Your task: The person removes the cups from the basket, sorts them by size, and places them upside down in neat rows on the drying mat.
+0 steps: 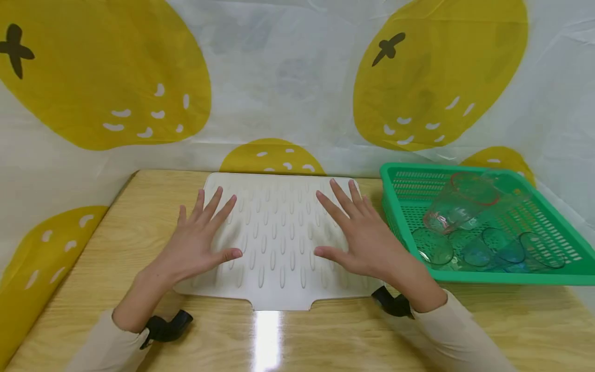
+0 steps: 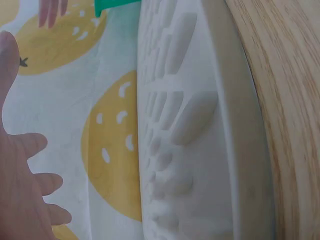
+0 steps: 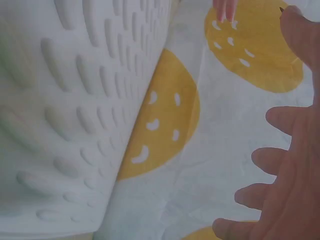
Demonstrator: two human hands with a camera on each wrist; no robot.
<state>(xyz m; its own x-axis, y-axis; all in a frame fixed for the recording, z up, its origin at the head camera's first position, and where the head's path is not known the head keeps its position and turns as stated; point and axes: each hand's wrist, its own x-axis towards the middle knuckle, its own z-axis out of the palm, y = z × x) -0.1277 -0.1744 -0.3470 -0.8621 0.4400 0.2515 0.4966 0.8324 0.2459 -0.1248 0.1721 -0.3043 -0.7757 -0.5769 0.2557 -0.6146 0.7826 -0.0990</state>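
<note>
Only the head view is showing transparent cups [image 1: 460, 202]; left grip [image 1: 191, 244] and right grip [image 1: 366, 238] are hovering splayed, empty, above a ridged white board [image 1: 279, 294] — wood-grain counter [image 1: 218, 336], yellow-printed sheeting [image 1: 283, 62].

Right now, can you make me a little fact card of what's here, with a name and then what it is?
Left hand: fingers spread, holding nothing, by the tray's left side
Right hand: fingers spread, holding nothing, by the tray's right side
Middle: white tray with raised ribs, flat on the wooden table
Right side: green basket with see-through glasses inside, one with a red rim
Backdrop: white sheet with big yellow shapes
</note>
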